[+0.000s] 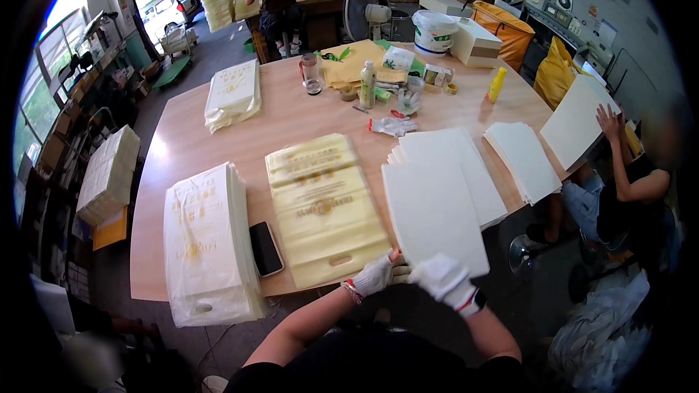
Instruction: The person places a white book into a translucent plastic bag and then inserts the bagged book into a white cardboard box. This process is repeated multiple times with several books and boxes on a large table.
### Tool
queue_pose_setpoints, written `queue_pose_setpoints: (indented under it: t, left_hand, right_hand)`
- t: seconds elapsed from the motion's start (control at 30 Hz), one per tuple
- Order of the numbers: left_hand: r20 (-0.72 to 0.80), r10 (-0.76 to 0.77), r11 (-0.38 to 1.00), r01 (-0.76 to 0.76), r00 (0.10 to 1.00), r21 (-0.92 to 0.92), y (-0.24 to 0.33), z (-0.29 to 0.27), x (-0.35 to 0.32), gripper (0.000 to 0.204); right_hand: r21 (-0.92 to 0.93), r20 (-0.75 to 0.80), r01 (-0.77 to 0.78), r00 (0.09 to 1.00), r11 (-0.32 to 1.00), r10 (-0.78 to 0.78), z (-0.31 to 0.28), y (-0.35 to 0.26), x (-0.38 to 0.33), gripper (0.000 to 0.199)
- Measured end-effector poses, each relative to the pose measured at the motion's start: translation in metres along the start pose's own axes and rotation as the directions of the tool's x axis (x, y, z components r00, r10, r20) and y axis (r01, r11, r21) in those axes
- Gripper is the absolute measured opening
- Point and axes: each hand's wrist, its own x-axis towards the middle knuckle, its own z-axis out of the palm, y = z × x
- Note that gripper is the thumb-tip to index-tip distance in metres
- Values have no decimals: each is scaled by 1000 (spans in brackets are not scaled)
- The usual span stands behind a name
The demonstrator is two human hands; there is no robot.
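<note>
My left hand (375,275), in a white glove, is by the table's front edge, next to the handle hole of a pale yellow plastic bag (325,216) that lies flat on a pile of such bags. Its fingers stretch to the right, with the thumb apart. My right hand (443,281), also gloved, overlaps the near edge of a white board (433,207) on a fanned stack. Motion smears its fingers, so its grip is unclear. To the left, a stack of white boards in clear printed bags (207,236) reaches over the table edge.
A black phone (266,249) lies between the bag piles. Another bagged stack (234,91) is at the far left. Gloves (393,126), a bottle (367,86) and a white bucket (434,32) stand farther back. At right, a co-worker's hands (611,122) hold a white board (579,120).
</note>
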Motion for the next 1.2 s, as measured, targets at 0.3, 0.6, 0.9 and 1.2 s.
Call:
queue_pose_setpoints:
  t: [0.3, 0.6, 0.9, 1.2]
  left_hand:
    - [-269, 119, 111, 257, 956, 960, 14, 59, -68, 73]
    - [8, 727, -341, 350, 686, 872, 32, -27, -70, 31]
    - [-68, 637, -222, 268, 768, 938, 76, -75, -63, 24]
    - [-408, 578, 798, -388, 706, 460, 143, -140, -59, 20]
  right_hand:
    - [893, 408, -164, 689, -420, 599, 107, 18, -70, 37]
    - [989, 17, -136, 491, 57, 871, 124, -51, -14, 28]
    - [955, 233, -34, 701, -295, 674, 107, -55, -5, 51]
    - [955, 239, -57, 732, -292, 638, 155, -38, 97, 44]
